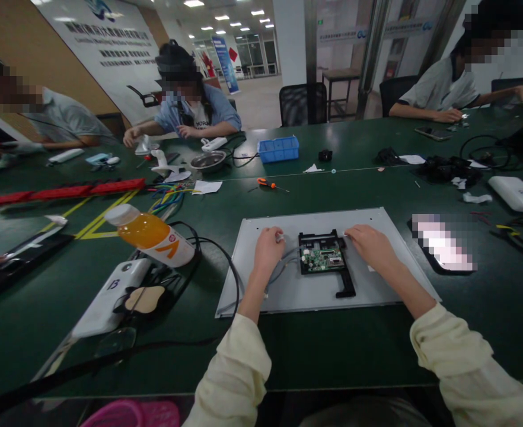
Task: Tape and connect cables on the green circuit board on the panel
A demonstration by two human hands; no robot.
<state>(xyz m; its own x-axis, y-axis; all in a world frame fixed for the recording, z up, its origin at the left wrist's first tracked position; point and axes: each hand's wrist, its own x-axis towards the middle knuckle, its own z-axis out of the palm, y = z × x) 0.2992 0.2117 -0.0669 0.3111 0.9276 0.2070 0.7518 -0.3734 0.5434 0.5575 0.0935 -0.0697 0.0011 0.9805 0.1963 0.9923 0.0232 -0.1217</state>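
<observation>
A grey metal panel (377, 284) lies flat on the green table in front of me. On it sits a black plastic frame (345, 283) with a small green circuit board (322, 258) inside. My left hand (268, 249) rests on the panel left of the board, fingers curled round a small white connector on a grey cable (283, 270). My right hand (370, 246) lies on the panel at the frame's right top corner, fingers bent and pinched at its edge.
An orange drink bottle (150, 235) lies at the left above a white device (105, 299) and black cables. Beyond the panel lie an orange screwdriver (265, 183), a blue bin (278, 149) and a metal bowl (208, 160). Several other people work round the table.
</observation>
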